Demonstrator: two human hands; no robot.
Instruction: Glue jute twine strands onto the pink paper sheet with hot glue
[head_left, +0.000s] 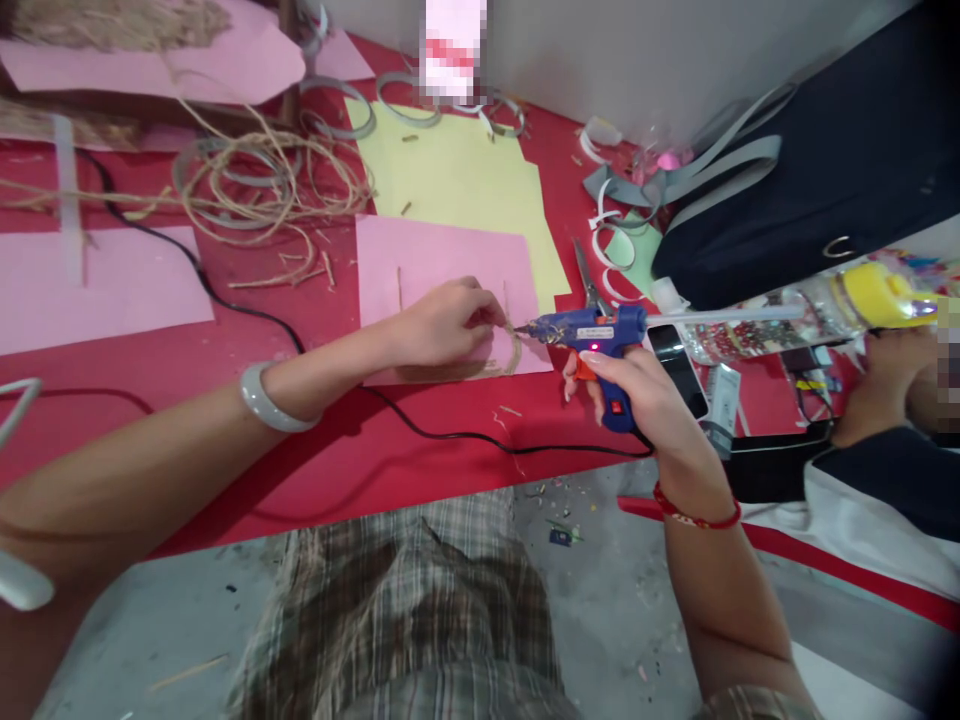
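Observation:
My right hand (634, 390) is wrapped round the handle of a blue glue gun (592, 330), which has a lit red light and a clear glue stick (720, 315) in its back. The nozzle points left, close to the fingertips of my left hand (457, 320). Those fingers are pinched together on a strand of twine (515, 350) over a pink sheet (450, 255). The twine curves along the sheet's lower right part, and my left hand partly hides it. Short twine pieces lie on the same sheet.
Loose twine (247, 180) and grey rings lie at the upper left. A black cord (450, 435) crosses the red table (337, 450). Right of the gun are scissors (589, 280), a phone (679, 370), a bottle (810, 310) and a dark bag (810, 180). Another person's arm shows at far right.

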